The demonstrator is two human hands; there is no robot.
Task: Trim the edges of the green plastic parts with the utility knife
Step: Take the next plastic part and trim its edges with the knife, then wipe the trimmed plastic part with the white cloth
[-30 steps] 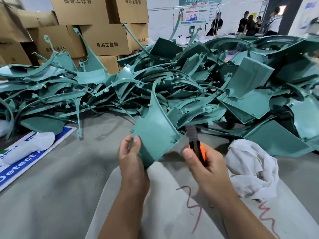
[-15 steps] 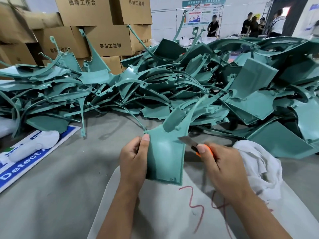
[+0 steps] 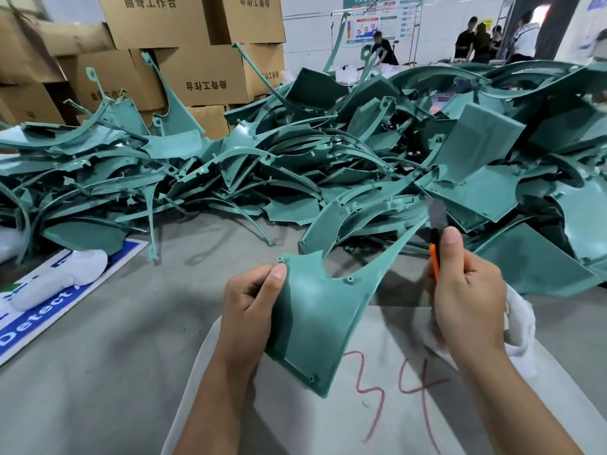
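- Holding a green plastic part (image 3: 315, 326) by its left edge, the left hand (image 3: 253, 310) curls its fingers behind it, with the thumb flat on the front.
- The part is up in front of the person, above a white sheet (image 3: 377, 418) with red marks on it.
- The right hand (image 3: 466, 297) wraps its fingers tight around an orange utility knife (image 3: 435, 244).
- The dark blade points up, right beside the thin arm of the part.
- A big pile of green parts (image 3: 295, 165) lies behind on the grey table (image 3: 115, 356).
- A white cloth (image 3: 522, 330) sits under the right hand.
- Brown boxes (image 3: 197, 60) stand at the back.
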